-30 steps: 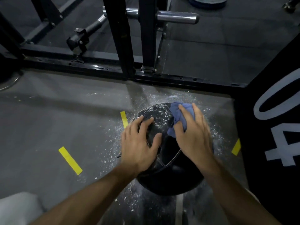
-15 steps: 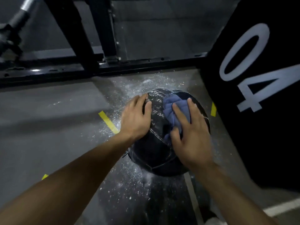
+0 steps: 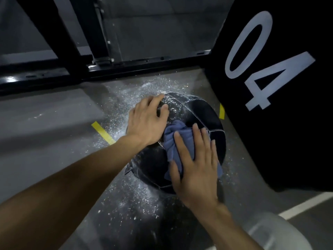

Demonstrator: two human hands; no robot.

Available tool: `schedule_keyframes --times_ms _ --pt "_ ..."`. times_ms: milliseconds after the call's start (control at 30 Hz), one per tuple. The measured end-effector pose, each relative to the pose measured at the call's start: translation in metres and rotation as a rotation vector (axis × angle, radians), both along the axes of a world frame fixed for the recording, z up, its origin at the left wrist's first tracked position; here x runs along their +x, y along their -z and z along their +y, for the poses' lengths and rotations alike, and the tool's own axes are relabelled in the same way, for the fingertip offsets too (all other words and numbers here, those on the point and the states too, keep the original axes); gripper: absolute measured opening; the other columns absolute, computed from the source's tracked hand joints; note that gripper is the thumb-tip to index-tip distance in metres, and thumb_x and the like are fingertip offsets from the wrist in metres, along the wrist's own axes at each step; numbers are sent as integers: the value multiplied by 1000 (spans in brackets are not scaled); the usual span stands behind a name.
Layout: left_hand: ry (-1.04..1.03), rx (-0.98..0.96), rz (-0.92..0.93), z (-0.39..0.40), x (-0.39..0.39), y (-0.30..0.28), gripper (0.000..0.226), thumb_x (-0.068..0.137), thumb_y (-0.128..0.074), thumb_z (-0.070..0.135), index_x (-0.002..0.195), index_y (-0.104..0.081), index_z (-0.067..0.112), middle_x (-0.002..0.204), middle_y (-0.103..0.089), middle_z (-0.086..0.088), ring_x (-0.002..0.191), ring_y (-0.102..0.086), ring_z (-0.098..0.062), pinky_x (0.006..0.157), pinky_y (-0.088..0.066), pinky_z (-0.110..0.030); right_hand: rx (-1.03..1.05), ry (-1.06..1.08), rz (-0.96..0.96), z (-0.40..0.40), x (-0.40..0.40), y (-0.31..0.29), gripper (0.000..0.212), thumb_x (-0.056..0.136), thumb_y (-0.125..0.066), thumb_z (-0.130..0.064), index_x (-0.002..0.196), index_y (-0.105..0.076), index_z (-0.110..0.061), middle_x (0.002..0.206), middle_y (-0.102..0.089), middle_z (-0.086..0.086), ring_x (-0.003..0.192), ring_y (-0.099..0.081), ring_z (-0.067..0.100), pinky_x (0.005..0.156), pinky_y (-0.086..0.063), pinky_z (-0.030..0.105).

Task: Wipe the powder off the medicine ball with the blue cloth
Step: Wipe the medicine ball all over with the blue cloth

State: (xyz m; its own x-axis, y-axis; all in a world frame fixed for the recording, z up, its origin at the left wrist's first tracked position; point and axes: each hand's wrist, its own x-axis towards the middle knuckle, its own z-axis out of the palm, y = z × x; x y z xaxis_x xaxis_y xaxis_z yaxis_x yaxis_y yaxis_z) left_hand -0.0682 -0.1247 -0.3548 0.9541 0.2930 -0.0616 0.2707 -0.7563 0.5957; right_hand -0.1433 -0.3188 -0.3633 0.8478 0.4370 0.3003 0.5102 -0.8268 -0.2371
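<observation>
Cloth pressed flat on the powdered ball

The right hand (image 3: 195,165), fingers straight, presses the bunched blue cloth (image 3: 173,139) onto the medicine ball (image 3: 203,112) on the floor (image 3: 54,123); the cloth runs near-to-far. The left hand (image 3: 146,121) rests open on the ball's powdery left side.

Since the earlier pictures the right hand (image 3: 195,166) has drawn the blue cloth (image 3: 177,139) from the far upper face of the medicine ball (image 3: 203,112) back to its near side, fingers flat on the cloth. The far right panels, which the cloth covered half a second ago, are uncovered and show dark and mostly free of powder (image 3: 173,105), which clings to the far top beside the left hand (image 3: 146,121). That hand has slid from the ball's near left to its upper left (fingertips near the crown). The view has swung right.
</observation>
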Motion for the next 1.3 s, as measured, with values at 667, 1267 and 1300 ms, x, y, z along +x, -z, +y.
schedule_keyframes --times_ms 667,1267,1300 --pt "-33 174 -22 -75 -9 -11 53 107 -18 44 155 -38 35 163 -36 -7 152 -28 -24 125 -17 -48 136 160 294 -27 73 -38 61 104 -35 -46 162 -41 -32 176 -20 7 162 -21 29 130 -20 52" --pt "66 -92 -30 -82 -28 5 67 99 -16 63 157 -40 39 166 -36 4 153 -30 -20 124 -25 -53 363 382 176 -82 1 -19 59 105 -36 -46 160 -45 -27 173 -24 9 159 -26 30 123 -32 62" --pt "55 -91 -41 -83 -28 7 67 99 -16 64 157 -40 39 166 -36 4 153 -29 -20 124 -25 -53 344 406 228 -79 18 -28 60 103 -35 -50 159 -46 -31 172 -27 7 158 -28 30 123 -32 59"
